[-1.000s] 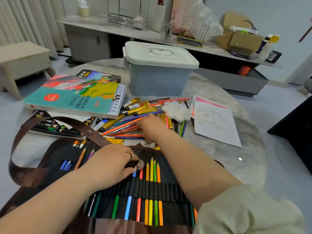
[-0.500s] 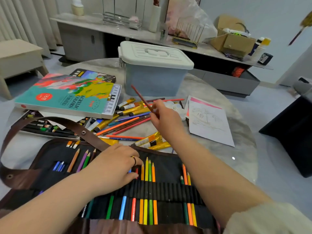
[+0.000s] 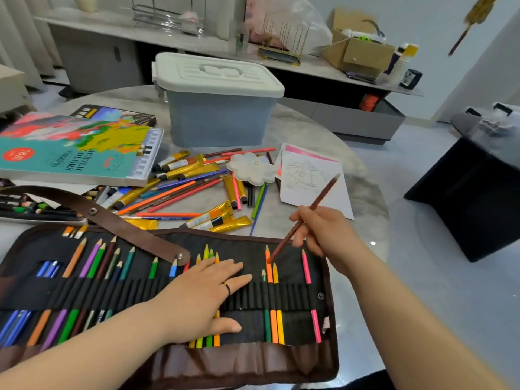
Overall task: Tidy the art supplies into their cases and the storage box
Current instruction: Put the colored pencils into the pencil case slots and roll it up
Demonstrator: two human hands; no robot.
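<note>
Two hands over pencil roll (image 3: 253, 358); left hand (image 3: 202, 299) flat, pressing it; right hand (image 3: 323, 235) pinching brown pencil (image 3: 309, 212).

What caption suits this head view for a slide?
Right hand holds a brown pencil over the roll case; left hand rests on it.

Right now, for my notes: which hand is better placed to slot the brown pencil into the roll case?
Right. The right hand pinches the brown wooden pencil, lower end over the black fabric roll case; the left hand lies flat, resting on it.
</note>
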